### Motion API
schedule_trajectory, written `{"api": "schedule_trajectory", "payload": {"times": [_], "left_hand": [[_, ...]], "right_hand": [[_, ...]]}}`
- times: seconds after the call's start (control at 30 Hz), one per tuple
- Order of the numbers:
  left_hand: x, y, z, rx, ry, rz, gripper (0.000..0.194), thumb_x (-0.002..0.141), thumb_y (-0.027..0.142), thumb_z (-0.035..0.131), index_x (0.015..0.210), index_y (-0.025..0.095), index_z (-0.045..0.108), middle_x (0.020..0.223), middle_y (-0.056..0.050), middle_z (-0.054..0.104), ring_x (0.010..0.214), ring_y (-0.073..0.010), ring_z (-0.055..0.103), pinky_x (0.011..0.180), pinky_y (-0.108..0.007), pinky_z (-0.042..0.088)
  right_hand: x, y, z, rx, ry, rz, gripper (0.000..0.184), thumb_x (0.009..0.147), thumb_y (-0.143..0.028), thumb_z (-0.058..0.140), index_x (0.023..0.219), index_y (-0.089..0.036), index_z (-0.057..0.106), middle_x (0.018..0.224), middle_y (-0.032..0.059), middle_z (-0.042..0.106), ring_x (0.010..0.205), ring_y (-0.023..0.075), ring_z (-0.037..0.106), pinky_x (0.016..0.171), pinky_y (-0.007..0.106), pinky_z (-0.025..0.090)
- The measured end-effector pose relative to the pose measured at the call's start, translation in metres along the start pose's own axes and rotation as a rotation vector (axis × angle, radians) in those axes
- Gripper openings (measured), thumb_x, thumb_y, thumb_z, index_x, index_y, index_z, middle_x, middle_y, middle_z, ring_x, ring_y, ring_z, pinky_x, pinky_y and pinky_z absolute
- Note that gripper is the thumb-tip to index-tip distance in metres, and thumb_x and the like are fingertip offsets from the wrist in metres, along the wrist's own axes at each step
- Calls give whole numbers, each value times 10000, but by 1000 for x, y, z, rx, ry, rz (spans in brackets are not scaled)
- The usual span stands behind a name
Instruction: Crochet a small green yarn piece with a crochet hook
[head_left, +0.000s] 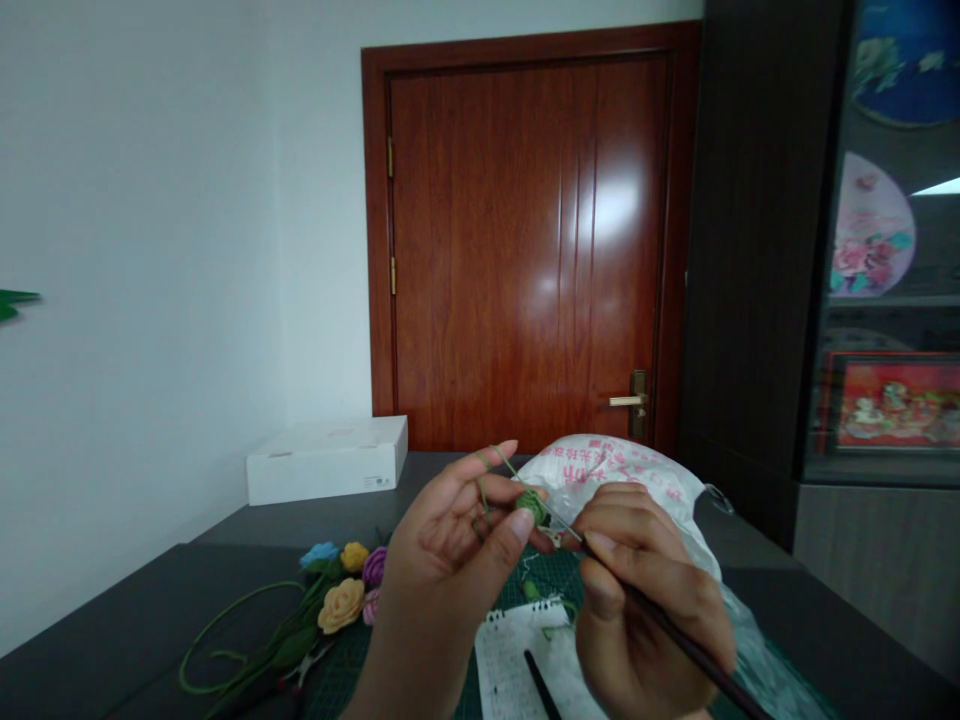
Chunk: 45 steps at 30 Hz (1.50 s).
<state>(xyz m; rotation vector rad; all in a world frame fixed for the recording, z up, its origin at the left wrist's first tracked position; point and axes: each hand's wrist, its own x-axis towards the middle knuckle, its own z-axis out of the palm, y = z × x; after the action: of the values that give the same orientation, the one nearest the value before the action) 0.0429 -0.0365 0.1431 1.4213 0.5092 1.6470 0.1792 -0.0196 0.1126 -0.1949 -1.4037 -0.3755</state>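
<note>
My left hand point(450, 535) pinches a small green crocheted piece point(532, 505) between thumb and fingers, with green yarn point(507, 462) looped over the raised index finger. My right hand point(637, 590) is closed around a dark crochet hook point(675, 635), whose metal tip reaches into the green piece. Both hands are held up above a dark table point(120, 620). Below them lies a spiral notepad point(525, 660) with a black pen point(541, 686) on a green cutting mat point(559, 578).
A bunch of crocheted flowers point(341, 590) with green stems lies at the left of the mat. A white plastic bag point(622, 475) sits behind my hands. A white box point(328, 459) stands at the table's far end before a wooden door point(525, 250). A dark cabinet point(885, 300) stands on the right.
</note>
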Motion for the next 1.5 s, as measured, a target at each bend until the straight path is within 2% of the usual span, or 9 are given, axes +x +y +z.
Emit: {"api": "schedule_trajectory", "payload": {"times": [0.17,0.37,0.8,1.0,1.13,1.23,1.3,1.37,1.5], "left_hand": [[3,0,-3,8,-11,1,376,805,150,788,1167,172,693,888,-27,754,721,-137,722,716,-246,592],[8,2,-10,-49,-108,-83,313,828,168,759,1137,145,721,887,-45,739,646,-134,685,657,-274,568],[12,1,-17,-388,-283,-279,177,883,143,700,1030,114,794,819,-77,709,674,-121,615,523,-177,468],[13,1,-11,-307,-300,-175,154,883,143,689,980,117,806,881,-112,743,764,-163,647,586,-213,502],[13,2,-8,-208,-169,-104,145,839,138,745,969,147,808,807,-72,751,658,-138,630,602,-240,512],[9,0,-6,-148,-91,-91,206,812,151,784,1017,161,807,770,-38,737,606,-118,612,605,-240,515],[5,-2,-3,-156,-44,-104,254,788,159,815,1042,177,807,809,-33,740,657,-125,635,629,-232,528],[2,-4,1,-220,-7,-147,292,762,159,842,1051,189,806,842,-34,740,739,-136,657,685,-229,546],[3,-6,1,-402,-141,-280,260,787,171,825,1045,136,805,780,-33,693,649,-92,593,619,-188,502]], "right_hand": [[6,-1,-2,-23,-65,-16,152,958,-147,574,1069,-250,593,798,16,678,688,198,623,707,433,511],[8,-3,4,207,109,311,82,989,-178,552,958,-218,616,769,3,588,732,180,604,734,376,492],[12,5,10,690,64,785,287,1005,-382,554,767,-224,528,691,-7,495,658,169,510,617,307,472],[7,5,20,890,43,1003,272,977,-423,590,800,-242,488,715,-29,501,604,162,535,587,321,529],[7,8,17,721,52,823,221,975,-342,628,831,-254,485,732,-38,561,657,154,576,635,303,526],[5,8,11,326,23,479,137,956,-206,632,857,-256,553,780,-25,634,717,158,621,686,318,515],[3,6,7,-3,-94,189,121,900,-151,670,879,-259,620,769,-17,682,716,178,638,723,360,505],[0,5,5,-257,-34,1,145,887,-118,648,932,-255,667,741,-9,710,651,181,626,718,387,488],[-5,8,4,-327,66,-98,186,876,-87,680,910,-270,668,730,-36,683,653,163,615,743,389,481]]}}
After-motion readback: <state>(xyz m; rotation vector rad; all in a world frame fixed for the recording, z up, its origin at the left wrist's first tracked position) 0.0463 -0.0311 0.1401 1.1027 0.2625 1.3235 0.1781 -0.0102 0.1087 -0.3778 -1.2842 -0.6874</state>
